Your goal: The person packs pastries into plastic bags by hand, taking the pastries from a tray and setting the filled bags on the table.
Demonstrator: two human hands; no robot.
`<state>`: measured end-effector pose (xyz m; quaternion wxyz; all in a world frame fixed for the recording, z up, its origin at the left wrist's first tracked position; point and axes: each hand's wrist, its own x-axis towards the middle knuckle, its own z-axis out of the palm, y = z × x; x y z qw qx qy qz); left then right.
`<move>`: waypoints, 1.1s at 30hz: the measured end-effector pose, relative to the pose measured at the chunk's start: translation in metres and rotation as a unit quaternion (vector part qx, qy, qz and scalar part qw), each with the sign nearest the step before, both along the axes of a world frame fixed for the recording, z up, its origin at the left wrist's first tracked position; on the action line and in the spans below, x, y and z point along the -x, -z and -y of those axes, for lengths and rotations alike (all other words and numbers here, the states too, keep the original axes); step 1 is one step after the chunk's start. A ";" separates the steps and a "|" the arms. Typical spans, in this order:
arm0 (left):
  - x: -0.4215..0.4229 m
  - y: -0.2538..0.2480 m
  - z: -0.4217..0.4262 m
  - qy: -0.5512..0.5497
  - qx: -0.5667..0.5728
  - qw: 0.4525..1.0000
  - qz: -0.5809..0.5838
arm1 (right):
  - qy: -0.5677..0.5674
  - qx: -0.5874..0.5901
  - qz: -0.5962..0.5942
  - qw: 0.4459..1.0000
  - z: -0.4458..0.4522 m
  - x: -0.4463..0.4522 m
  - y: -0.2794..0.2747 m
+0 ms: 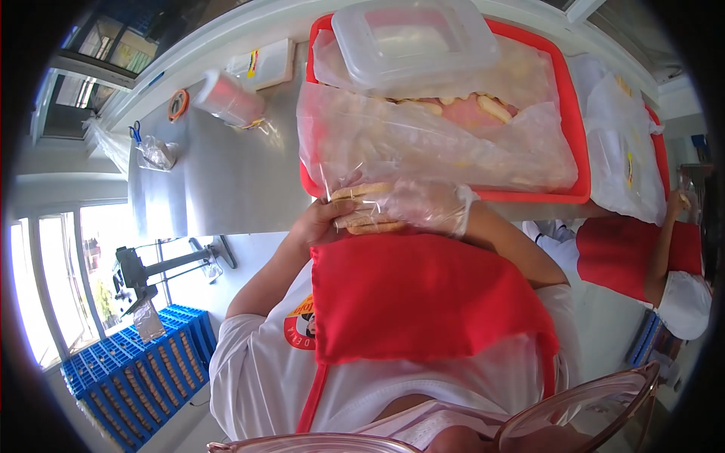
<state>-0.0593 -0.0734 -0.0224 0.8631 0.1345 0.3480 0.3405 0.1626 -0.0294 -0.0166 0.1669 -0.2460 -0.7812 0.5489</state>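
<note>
A sandwich [367, 208] of stacked bread slices is in front of my red apron, with clear plastic film around it. My left hand [326, 217], bare, grips the left end of the sandwich and the film. In a clear plastic glove, my right hand [432, 208] closes on the sandwich's right end; its fingertips are partly hidden by shiny plastic. Just beyond both hands stands a red tray [583, 155] lined with translucent plastic sheets [423, 147]. Bread and pink slices [472, 113] show through a gap in the sheets.
A translucent lidded container [415, 41] rests on the tray's far side. Leftward on the metal table are a plastic roll [230, 100], orange tape [178, 105], scissors [135, 132] and a white packet [264, 64]. Blue crates [143, 370] stand lower left. A co-worker [642, 260] is at right.
</note>
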 end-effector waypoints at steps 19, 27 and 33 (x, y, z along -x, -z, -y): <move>-0.021 -0.006 0.003 0.021 -0.028 0.999 -0.041 | 0.085 -0.045 0.047 0.994 0.014 -0.032 -0.024; -0.025 -0.009 -0.001 0.019 -0.006 0.998 -0.065 | 0.072 -0.070 0.051 0.994 0.018 -0.035 -0.025; -0.034 -0.012 -0.005 0.006 -0.136 0.982 -0.132 | 0.087 0.021 0.041 0.995 0.019 -0.036 -0.009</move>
